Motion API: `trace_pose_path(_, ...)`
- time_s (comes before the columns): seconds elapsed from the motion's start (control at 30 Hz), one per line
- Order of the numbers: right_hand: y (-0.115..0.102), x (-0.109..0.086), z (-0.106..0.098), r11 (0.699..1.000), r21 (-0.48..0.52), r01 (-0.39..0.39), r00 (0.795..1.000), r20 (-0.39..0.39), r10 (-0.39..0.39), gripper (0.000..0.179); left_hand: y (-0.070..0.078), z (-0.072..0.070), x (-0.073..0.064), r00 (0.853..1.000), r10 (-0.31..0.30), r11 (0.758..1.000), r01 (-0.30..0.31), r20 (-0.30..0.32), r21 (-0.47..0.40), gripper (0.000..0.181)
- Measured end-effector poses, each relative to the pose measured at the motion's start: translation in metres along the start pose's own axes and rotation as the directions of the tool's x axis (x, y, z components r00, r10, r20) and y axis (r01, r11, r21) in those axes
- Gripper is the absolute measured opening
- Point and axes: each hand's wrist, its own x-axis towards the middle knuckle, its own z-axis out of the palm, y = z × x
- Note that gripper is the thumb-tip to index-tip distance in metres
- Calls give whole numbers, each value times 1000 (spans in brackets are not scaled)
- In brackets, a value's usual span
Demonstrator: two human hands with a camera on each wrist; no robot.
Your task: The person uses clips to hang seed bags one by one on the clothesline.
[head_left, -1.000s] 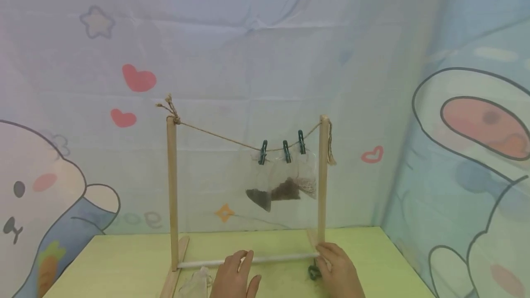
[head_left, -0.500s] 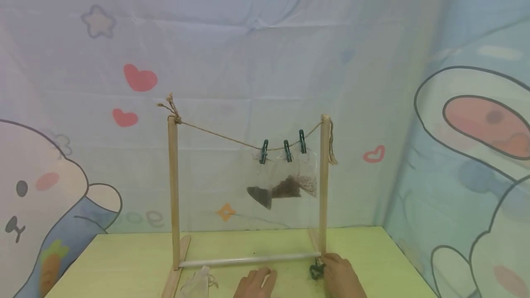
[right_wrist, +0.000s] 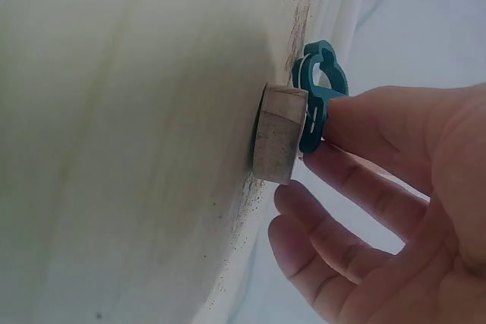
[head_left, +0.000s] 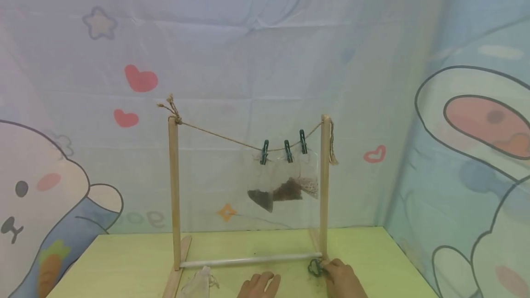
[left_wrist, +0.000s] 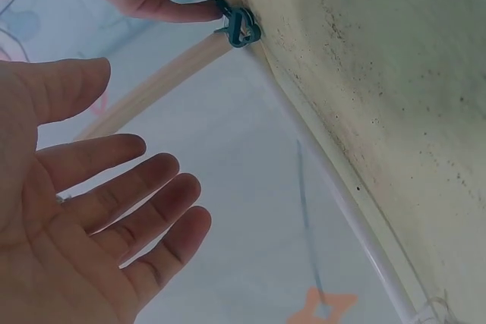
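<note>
By the wooden foot (right_wrist: pixel 278 146), right fingers (right_wrist: pixel 364 183) pinching a green clip (right_wrist: pixel 311 133), left fingers (left_wrist: pixel 125 191) loosely spread, faint lettering (head_left: pixel 158 218) behind, illegible

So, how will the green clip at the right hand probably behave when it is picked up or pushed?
The green clip is probably stiff, because its loops hold an open, rounded shape. It looks light for its size, with thin, plastic-like walls. Its irregular outline suggests it would slide rather than roll.
</note>
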Motion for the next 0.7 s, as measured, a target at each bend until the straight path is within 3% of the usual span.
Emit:
trace_pose_path(0.1, -1, 0, -1, 1000, 6, -8, 1000, 14, 8, 20, -1, 2, -1, 999, 13, 1000, -12, -38, 20, 56)
trace_pose_path(0.3, -6, -1, -5, 995, 27, -101, 993, 62, 99, 15, -3, 3, -2, 999, 20, 1000, -19, -38, 19, 57)
trace_pose_path(0.53, -4, 1, -7, 992, 25, -121, 987, 108, 118, 11, -4, 1, -3, 998, 29, 999, -27, -57, 35, 57)
trace_pose_path(0.7, -10, 2, -9, 991, 16, -135, 987, 91, 133, 19, -6, 0, -4, 996, 34, 999, -32, -77, 31, 57)
